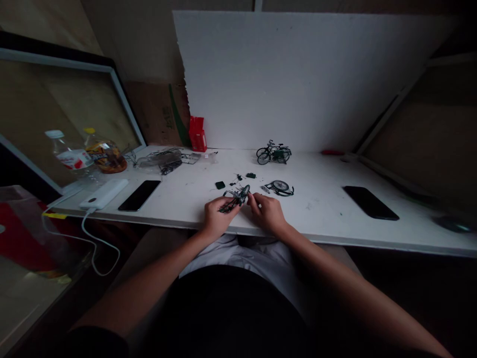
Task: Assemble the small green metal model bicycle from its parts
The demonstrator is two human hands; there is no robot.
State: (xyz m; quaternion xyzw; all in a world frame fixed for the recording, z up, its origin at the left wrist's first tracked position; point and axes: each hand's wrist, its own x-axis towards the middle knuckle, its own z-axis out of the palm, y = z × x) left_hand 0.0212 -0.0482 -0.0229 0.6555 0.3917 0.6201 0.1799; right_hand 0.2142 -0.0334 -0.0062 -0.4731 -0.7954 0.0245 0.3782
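Note:
My left hand (pixel 218 216) is closed around a partly built miniature bicycle (pixel 237 198), held just above the front edge of the white table. My right hand (pixel 267 211) has its thumb and fingers pinched together beside the bicycle's wheel; whatever is between the fingertips is too small to make out. Just beyond the hands lie small dark green parts (pixel 220 185), another green piece (pixel 251 175) and tiny black bits (pixel 239 177). A loose wheel (pixel 280 185) with curved black parts rests to the right of them.
Two miniature bicycles (pixel 274 152) stand at the back. Phones lie left (pixel 139 195) and right (pixel 371 202). At the left are a white power bank (pixel 104 194) with a cable, bottles (pixel 105 151), plastic packaging (pixel 164 160) and a red box (pixel 197 134).

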